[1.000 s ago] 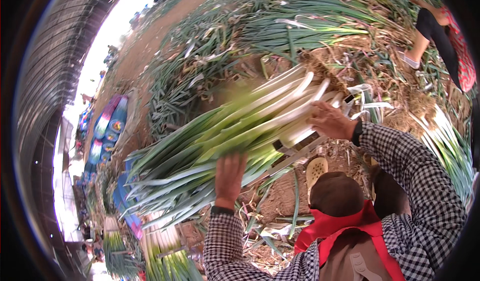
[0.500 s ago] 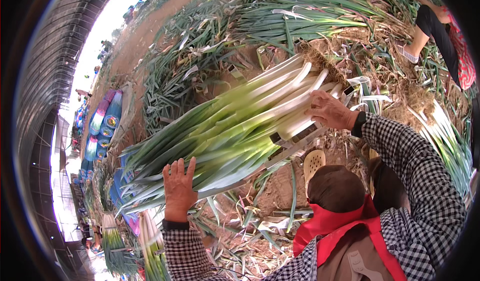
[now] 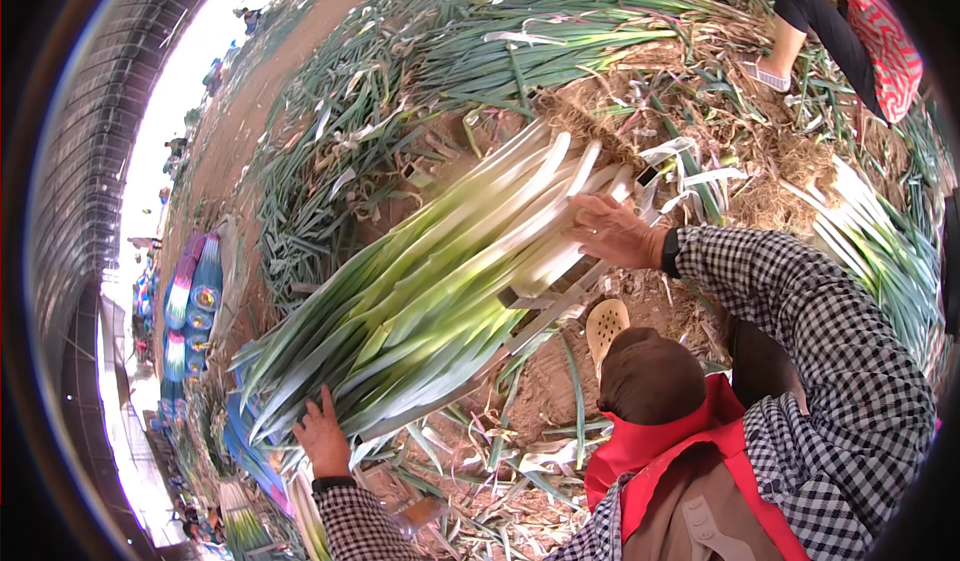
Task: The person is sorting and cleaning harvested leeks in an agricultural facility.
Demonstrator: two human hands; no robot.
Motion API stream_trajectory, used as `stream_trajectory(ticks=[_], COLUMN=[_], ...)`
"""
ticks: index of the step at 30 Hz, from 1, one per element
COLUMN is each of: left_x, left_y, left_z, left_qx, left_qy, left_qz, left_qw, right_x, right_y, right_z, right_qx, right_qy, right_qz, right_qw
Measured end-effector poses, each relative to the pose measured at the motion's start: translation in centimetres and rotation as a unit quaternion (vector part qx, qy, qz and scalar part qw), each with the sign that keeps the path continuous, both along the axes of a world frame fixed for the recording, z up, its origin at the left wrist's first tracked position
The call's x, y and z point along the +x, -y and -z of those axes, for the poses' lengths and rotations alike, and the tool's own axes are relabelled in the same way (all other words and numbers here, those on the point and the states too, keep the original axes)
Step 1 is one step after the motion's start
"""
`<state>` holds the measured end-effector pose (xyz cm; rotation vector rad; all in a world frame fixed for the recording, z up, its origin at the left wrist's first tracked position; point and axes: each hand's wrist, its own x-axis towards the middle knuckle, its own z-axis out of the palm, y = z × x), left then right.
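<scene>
A thick pile of long green onions (image 3: 440, 271) lies slantwise before me on a low metal frame (image 3: 540, 316). Its white stalks and roots point to the far right, and its green leaves spread to the near left. My right hand (image 3: 615, 231) rests on the white stalks, fingers stretched out and not wrapped round them. At the leaf end, my left hand (image 3: 323, 439) touches the near edge of the leaves with its fingers spread. Blue sheeting (image 3: 250, 451) shows under the leaf tips.
More green onions (image 3: 560, 31) are heaped beyond, with another heap (image 3: 875, 236) at right. A person (image 3: 840, 36) in dark trousers is at far right. Wrapped bundles (image 3: 195, 301) lie at left. Loose leaves (image 3: 520, 471) litter the soil. A yellow clog (image 3: 606, 329) is near the frame.
The view has shifted, so most things sit further left. My left hand has slid toward the leaf tips; my right hand stays on the white stalks.
</scene>
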<state>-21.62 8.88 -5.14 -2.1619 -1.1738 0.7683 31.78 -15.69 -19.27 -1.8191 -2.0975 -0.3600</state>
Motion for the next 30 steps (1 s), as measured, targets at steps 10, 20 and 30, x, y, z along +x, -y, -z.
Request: stream_trajectory(ticks=[10, 20, 30], left_x=[20.4, 22.6, 23.4], left_y=[9.6, 11.1, 11.3], left_z=[5.1, 14.0, 12.3], left_qx=[-0.041, -0.044, -0.022], left_qy=[0.309, 0.381, 0.46], left_qz=[0.314, 0.16, 0.204], left_qw=[0.897, 0.91, 0.864], right_x=[0.1, 3.6, 1.6], right_y=[0.1, 1.2, -1.3], right_z=[1.1, 0.9, -2.2], right_qx=[0.015, -0.01, 0.043], right_qy=[0.027, 0.115, -0.039], right_qz=[0.006, 0.051, 0.026], right_qw=[0.999, 0.992, 0.998])
